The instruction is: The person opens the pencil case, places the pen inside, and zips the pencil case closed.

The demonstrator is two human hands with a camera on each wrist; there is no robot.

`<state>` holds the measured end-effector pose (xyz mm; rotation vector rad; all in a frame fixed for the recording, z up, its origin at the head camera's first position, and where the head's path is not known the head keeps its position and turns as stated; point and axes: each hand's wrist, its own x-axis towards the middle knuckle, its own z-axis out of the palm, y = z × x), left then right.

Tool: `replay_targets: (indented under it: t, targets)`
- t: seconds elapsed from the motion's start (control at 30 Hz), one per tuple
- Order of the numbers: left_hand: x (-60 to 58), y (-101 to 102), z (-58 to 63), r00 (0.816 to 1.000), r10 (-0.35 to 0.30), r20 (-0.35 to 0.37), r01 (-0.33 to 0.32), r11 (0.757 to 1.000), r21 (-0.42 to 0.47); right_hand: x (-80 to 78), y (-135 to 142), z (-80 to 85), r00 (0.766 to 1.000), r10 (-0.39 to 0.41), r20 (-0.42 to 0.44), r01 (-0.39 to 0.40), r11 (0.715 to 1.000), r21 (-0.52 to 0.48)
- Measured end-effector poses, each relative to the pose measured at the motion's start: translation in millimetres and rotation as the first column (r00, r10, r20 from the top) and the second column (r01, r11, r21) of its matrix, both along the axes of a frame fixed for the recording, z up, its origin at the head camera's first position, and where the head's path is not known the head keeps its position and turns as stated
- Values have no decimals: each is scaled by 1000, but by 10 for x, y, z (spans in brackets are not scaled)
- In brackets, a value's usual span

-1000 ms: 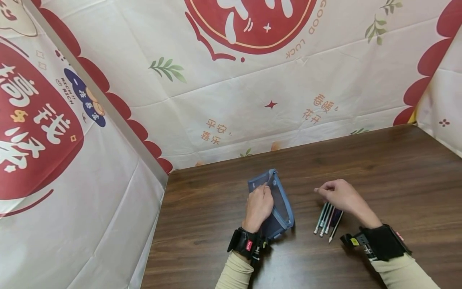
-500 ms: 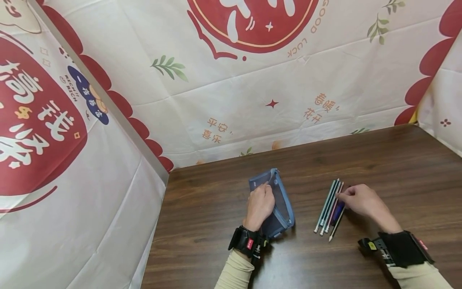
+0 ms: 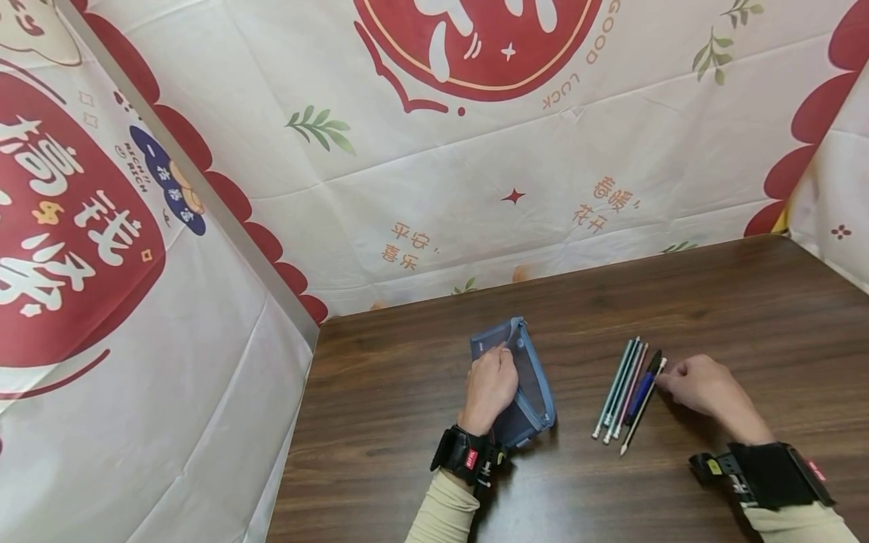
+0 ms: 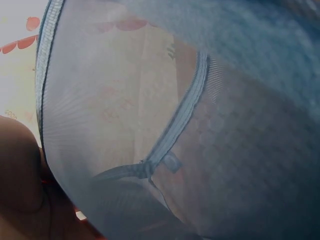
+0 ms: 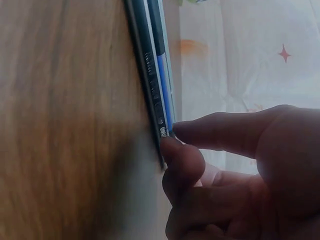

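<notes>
Where the black pencil ends, the right hand (fingers curled) pinches it.

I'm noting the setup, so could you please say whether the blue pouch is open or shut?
The blue pouch is open: its zipper edges stand apart beside the left hand in the head view.

1. Left arm: in from near edge, angled far and slightly right.
2. Left hand: back upward, curled in a grip.
3. Right arm: in from near right, angled far left.
4. Right hand: pinching at fingertips.
5. Hands well apart.
</notes>
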<state>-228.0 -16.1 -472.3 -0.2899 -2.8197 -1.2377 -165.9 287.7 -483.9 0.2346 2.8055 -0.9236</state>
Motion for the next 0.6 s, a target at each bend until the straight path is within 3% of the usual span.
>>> replay_targets:
  t: [0.6]
  targets:
    - [-11,-7,-4,1000,-2,10,2,1000,4,-68,-94,-86,1000,11,-13,-11,1000,-9]
